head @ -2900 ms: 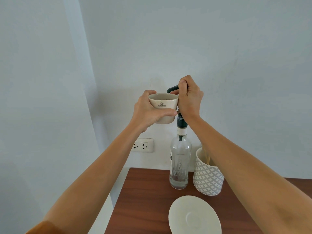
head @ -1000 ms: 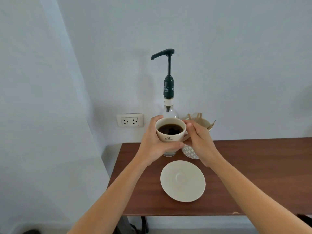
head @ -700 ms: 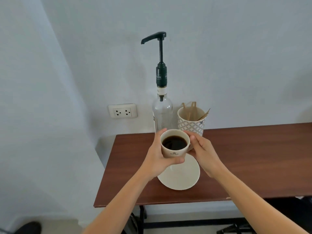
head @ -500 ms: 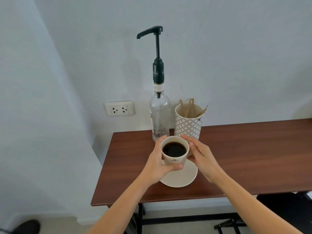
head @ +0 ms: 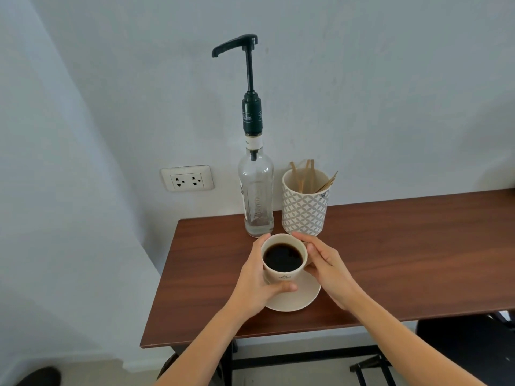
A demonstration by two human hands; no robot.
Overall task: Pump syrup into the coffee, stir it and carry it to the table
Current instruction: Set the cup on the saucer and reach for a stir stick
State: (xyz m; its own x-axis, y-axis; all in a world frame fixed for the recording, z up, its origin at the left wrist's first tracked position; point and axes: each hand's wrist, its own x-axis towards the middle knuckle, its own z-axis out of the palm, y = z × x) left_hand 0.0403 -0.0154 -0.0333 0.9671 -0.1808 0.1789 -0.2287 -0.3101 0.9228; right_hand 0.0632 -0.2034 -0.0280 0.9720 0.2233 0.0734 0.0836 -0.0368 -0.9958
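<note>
A cream cup of black coffee (head: 283,258) sits over the cream saucer (head: 298,298) on the brown table (head: 404,246). My left hand (head: 256,282) wraps the cup's left side with the thumb across its front. My right hand (head: 324,263) touches the cup's right side with fingers along the rim. Whether the cup rests on the saucer or hovers just above it I cannot tell. Behind the cup stands the clear syrup bottle (head: 256,196) with a dark green pump (head: 246,51), its head raised.
A patterned white holder (head: 305,207) with several wooden stir sticks stands right of the bottle, close behind my right hand. A wall socket (head: 186,178) is at the left. The table's left and front edges are near the saucer.
Both hands have brought the cup down from the pump spout to the saucer. The right hand left the pump, whose head rose, and now touches the cup.
</note>
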